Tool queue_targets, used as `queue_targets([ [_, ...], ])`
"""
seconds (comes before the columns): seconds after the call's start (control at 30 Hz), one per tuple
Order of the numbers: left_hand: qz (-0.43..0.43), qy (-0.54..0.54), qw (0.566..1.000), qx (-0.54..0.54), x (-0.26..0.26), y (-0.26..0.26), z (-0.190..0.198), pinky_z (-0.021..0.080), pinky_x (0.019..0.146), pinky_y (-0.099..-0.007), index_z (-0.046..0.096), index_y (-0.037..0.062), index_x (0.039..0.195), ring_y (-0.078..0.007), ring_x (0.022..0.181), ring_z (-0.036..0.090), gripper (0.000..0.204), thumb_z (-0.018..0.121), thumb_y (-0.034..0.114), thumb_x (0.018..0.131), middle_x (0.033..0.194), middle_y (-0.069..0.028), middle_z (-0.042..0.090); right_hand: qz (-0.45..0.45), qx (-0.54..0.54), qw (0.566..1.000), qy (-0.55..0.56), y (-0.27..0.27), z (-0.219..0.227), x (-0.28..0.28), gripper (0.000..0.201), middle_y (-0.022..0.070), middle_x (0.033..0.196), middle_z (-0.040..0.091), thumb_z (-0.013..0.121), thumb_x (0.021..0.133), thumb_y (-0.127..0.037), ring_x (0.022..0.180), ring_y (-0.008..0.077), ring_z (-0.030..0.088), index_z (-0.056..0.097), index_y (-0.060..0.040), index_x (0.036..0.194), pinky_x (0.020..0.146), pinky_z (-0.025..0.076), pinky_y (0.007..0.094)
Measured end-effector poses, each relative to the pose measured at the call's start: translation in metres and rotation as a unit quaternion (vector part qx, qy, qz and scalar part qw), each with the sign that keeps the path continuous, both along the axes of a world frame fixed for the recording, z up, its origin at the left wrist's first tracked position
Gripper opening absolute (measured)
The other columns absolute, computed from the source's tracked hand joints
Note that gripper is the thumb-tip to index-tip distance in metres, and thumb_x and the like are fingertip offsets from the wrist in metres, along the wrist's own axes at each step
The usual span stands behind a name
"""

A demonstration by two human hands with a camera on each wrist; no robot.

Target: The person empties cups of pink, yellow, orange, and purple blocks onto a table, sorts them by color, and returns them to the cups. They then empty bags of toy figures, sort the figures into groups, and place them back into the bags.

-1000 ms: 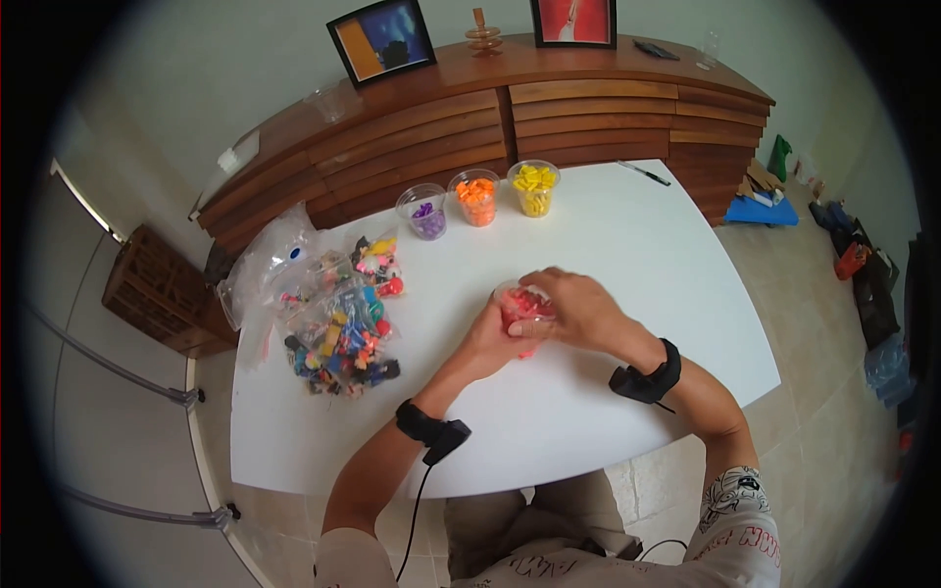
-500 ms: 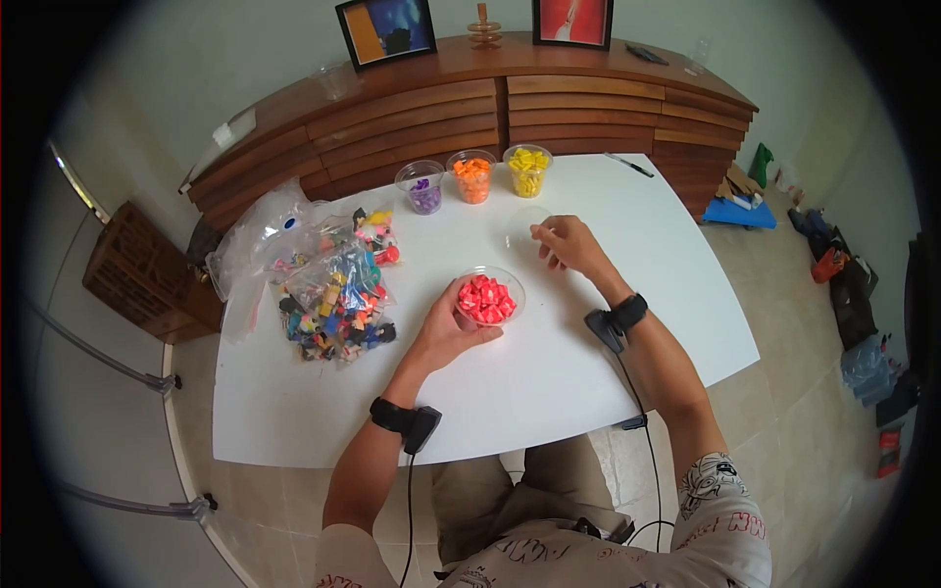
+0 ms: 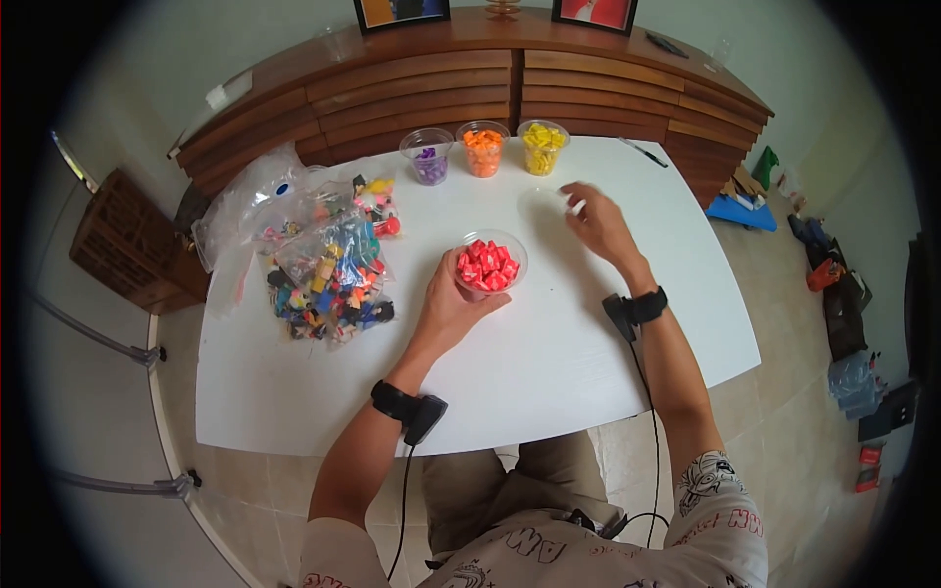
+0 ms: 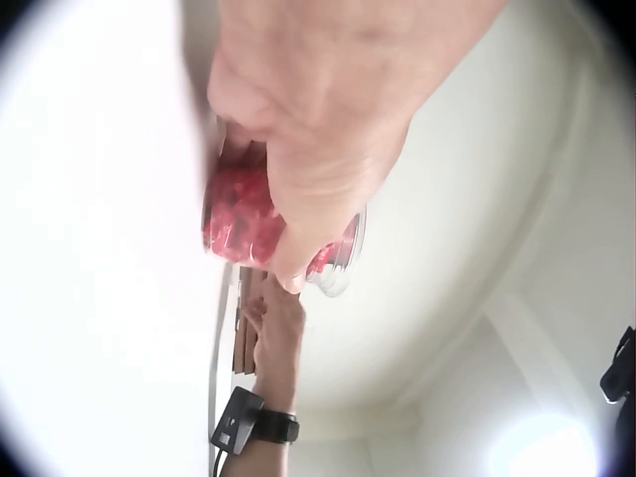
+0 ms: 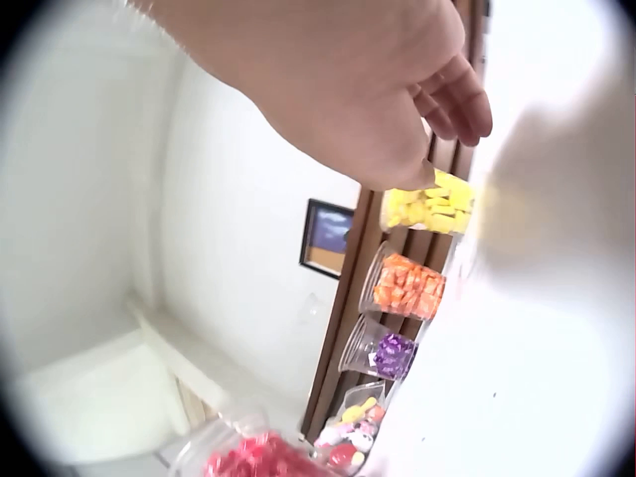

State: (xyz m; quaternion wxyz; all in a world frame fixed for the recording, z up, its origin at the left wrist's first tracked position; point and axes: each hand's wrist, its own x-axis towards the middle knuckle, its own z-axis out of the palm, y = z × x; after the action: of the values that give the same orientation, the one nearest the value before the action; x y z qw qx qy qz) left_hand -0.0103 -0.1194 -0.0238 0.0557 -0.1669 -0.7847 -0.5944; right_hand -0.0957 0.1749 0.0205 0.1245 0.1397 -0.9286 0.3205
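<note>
My left hand [image 3: 449,312] grips a clear plastic cup [image 3: 524,257] by its side, with fingers and thumb curled round it. Small bright red pieces [image 3: 487,266] fill the cup, which has no cover on its mouth. In the left wrist view the thumb lies across the red contents. Loosely bent, the fingers of my right hand [image 3: 598,227] hold nothing. A clear round lid [image 3: 537,203] lies on the white table [image 3: 627,392] just left of those fingertips. The right wrist view shows the thumb and fingers of this hand [image 5: 368,99] apart.
Along the table's back stand clear cups of purple pieces [image 3: 429,169], orange pieces [image 3: 483,155] and yellow pieces [image 3: 542,155]. Clear bags of small toy figures [image 3: 338,274] lie at the left. A pen [image 3: 644,153] is near the back right edge, before a wooden cabinet [image 3: 412,88].
Both hands were at the cup of red pieces; the right has moved off it to the back right, where the lid now lies. The left keeps its hold on the cup.
</note>
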Motion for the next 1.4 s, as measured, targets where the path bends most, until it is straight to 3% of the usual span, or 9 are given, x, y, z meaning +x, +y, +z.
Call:
queue_targets([
  [0.07, -0.021, -0.021, 0.998, 0.050, -0.007, -0.001, -0.011, 0.051, 0.106, -0.0354, 0.047, -0.0012, 0.142, -0.0202, 0.125, 0.062, 0.080, 0.094, 0.019, 0.080, 0.137, -0.0133, 0.061, 0.202, -0.030, 0.954, -0.218, -0.010, 0.014, 0.019, 0.077, 0.0138, 0.131, 0.066, 0.081, 0.088, -0.025, 0.108, 0.0237, 0.067, 0.046, -0.0084, 0.154, 0.092, 0.057, 0.0379],
  [0.13, -0.044, -0.042, 0.993, 0.100, -0.008, -0.002, -0.014, 0.053, 0.104, -0.0369, 0.048, -0.0011, 0.141, -0.0217, 0.123, 0.063, 0.081, 0.095, 0.023, 0.078, 0.138, -0.0156, 0.062, 0.273, -0.058, 0.931, -0.236, -0.038, 0.008, 0.047, 0.097, 0.0192, 0.142, 0.059, 0.085, 0.087, -0.033, 0.122, 0.0292, 0.063, 0.029, -0.0052, 0.162, 0.105, 0.052, 0.0369],
  [0.2, -0.084, -0.121, 0.978, 0.144, -0.004, -0.002, -0.001, 0.054, 0.102, -0.0375, 0.048, -0.0028, 0.140, -0.0227, 0.118, 0.065, 0.083, 0.095, 0.029, 0.080, 0.134, -0.0158, 0.063, 0.265, -0.154, 0.937, -0.169, -0.072, -0.007, 0.063, 0.096, 0.0201, 0.140, 0.062, 0.086, 0.085, -0.033, 0.121, 0.0299, 0.064, 0.033, -0.0044, 0.160, 0.106, 0.051, 0.0388],
  [0.33, -0.078, -0.070, 0.977, 0.183, -0.008, -0.002, -0.017, 0.052, 0.105, -0.0402, 0.042, -0.0043, 0.147, -0.0257, 0.124, 0.062, 0.095, 0.095, 0.035, 0.079, 0.139, -0.0193, 0.059, 0.267, -0.110, 0.941, -0.175, -0.078, -0.002, 0.056, 0.091, 0.0211, 0.132, 0.067, 0.086, 0.083, -0.031, 0.119, 0.0305, 0.066, 0.039, -0.0015, 0.155, 0.104, 0.051, 0.0400],
  [0.4, -0.007, -0.007, 1.000, 0.021, -0.006, -0.004, -0.020, 0.049, 0.112, -0.0410, 0.030, -0.0016, 0.157, -0.0260, 0.133, 0.056, 0.103, 0.091, 0.036, 0.084, 0.148, -0.0180, 0.052, 0.267, -0.121, 0.948, -0.125, -0.066, 0.000, 0.049, 0.084, 0.0208, 0.123, 0.071, 0.086, 0.081, -0.030, 0.115, 0.0309, 0.069, 0.047, 0.0001, 0.149, 0.101, 0.052, 0.0391],
  [0.6, -0.075, -0.030, 0.996, 0.028, 0.001, -0.009, -0.001, 0.041, 0.119, -0.0456, 0.022, 0.0006, 0.163, -0.0326, 0.144, 0.048, 0.110, 0.091, 0.034, 0.083, 0.157, -0.0234, 0.045, 0.217, 0.052, 0.960, -0.168, -0.048, 0.050, 0.062, 0.071, 0.0192, 0.119, 0.073, 0.085, 0.078, -0.031, 0.110, 0.0315, 0.071, 0.061, -0.0020, 0.138, 0.099, 0.055, 0.0397],
  [0.73, -0.121, -0.037, 0.992, -0.001, 0.009, 0.001, 0.003, 0.041, 0.119, -0.0445, 0.024, 0.0012, 0.163, -0.0325, 0.144, 0.048, 0.107, 0.091, 0.029, 0.083, 0.156, -0.0238, 0.046, 0.234, 0.172, 0.935, -0.203, -0.049, 0.072, 0.058, 0.076, 0.0178, 0.117, 0.075, 0.086, 0.077, -0.034, 0.107, 0.0325, 0.072, 0.060, -0.0031, 0.141, 0.098, 0.056, 0.0393],
  [1.07, -0.034, 0.068, 0.986, -0.151, 0.024, 0.006, 0.001, 0.039, 0.118, -0.0500, 0.034, -0.0002, 0.154, -0.0435, 0.143, 0.045, 0.106, 0.095, 0.030, 0.072, 0.152, -0.0269, 0.046, 0.250, 0.423, 0.844, -0.214, -0.091, 0.116, 0.043, 0.085, 0.0155, 0.107, 0.077, 0.083, 0.068, -0.037, 0.101, 0.0332, 0.073, 0.060, -0.0059, 0.143, 0.088, 0.058, 0.0393],
  [1.4, -0.005, 0.119, 0.952, -0.283, 0.031, -0.009, -0.007, 0.032, 0.123, -0.0540, 0.026, -0.0022, 0.160, -0.0476, 0.151, 0.032, 0.119, 0.093, 0.044, 0.073, 0.163, -0.0320, 0.028, 0.272, 0.565, 0.772, -0.102, -0.104, 0.128, 0.045, 0.067, 0.0107, 0.106, 0.072, 0.086, 0.069, -0.028, 0.106, 0.0320, 0.069, 0.067, -0.0127, 0.131, 0.102, 0.046, 0.0462],
])
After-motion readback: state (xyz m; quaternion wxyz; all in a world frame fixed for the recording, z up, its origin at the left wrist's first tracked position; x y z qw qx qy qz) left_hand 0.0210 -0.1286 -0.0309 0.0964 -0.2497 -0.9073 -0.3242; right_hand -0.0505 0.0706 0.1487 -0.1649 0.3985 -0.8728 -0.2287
